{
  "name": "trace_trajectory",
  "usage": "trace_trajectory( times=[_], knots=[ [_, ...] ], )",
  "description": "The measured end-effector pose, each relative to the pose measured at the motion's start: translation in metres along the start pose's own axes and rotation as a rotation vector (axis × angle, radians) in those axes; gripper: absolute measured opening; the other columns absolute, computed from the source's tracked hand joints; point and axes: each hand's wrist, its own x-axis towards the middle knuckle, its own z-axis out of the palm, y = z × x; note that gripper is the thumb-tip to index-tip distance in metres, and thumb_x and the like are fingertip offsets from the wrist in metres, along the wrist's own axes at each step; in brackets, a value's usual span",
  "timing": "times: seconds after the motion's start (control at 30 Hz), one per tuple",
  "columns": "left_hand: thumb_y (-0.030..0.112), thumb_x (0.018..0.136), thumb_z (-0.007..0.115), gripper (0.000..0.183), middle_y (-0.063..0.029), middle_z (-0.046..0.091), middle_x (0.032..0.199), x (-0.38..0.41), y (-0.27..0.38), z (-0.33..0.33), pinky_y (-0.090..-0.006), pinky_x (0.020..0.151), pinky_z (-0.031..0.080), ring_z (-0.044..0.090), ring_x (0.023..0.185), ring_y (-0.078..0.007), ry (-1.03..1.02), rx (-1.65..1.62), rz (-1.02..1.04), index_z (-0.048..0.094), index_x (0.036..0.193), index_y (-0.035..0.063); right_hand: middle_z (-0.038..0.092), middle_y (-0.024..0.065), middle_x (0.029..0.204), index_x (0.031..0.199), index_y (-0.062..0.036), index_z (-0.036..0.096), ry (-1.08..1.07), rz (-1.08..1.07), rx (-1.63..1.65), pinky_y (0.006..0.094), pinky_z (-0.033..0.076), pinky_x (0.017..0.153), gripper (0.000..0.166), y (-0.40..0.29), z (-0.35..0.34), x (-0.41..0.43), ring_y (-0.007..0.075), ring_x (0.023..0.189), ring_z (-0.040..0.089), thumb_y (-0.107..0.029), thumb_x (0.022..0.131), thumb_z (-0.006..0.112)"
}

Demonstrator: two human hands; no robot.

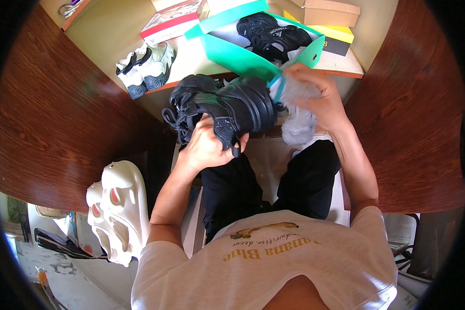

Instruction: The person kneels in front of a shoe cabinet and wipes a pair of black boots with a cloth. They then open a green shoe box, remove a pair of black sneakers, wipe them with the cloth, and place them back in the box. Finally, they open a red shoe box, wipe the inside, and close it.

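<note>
A black lace-up sneaker [240,100] is held up by my left hand [213,145], whose fingers reach into its opening at the collar. Its sole faces right, and its laces hang at the left. At that sole my right hand [317,93] grips a blurred grey fluffy brush or duster [300,126] with a teal band; whether it touches the shoe is unclear. Behind, an open green shoebox [240,58] holds black footwear [273,35] with white paper around it.
White-and-black sneakers [147,68] stand on the shelf [192,60] at left. A red-and-white box [174,21], a yellow-and-black box [337,38] and a brown cardboard box [329,11] lie around the green one. White slippers [120,205] stand lower left; wooden panels [410,116] flank both sides.
</note>
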Motion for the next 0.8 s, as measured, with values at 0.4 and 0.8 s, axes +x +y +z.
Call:
trace_trajectory(
  times=[0.4, 0.8],
  knots=[
    [0.01, 0.064, 0.065, 0.016, -0.0032, 0.063, 0.078, 0.005, 0.008, -0.002, -0.0302, 0.071, 0.049, 0.062, 0.077, -0.0209, -0.238, 0.057, 0.289, 0.065, 0.08, 0.0089, 0.048, 0.0088, 0.072, 0.076, 0.0002, 0.055, -0.406, -0.23, -0.576, 0.0312, 0.04, 0.059, 0.025, -0.021, 0.015, 0.045, 0.0262, 0.067, 0.051, -0.008, 0.054, 0.065],
    [0.01, 0.065, 0.065, 0.015, -0.0043, 0.062, 0.081, 0.0, 0.012, 0.022, -0.0342, 0.074, 0.047, 0.06, 0.08, -0.0231, -0.267, -0.145, 0.298, 0.064, 0.08, 0.0075, 0.053, 0.0122, 0.071, 0.077, 0.0035, 0.059, -0.542, -0.023, -0.56, 0.031, 0.041, 0.061, 0.023, 0.018, 0.013, 0.078, 0.024, 0.066, 0.053, -0.006, 0.056, 0.063]
  ],
)
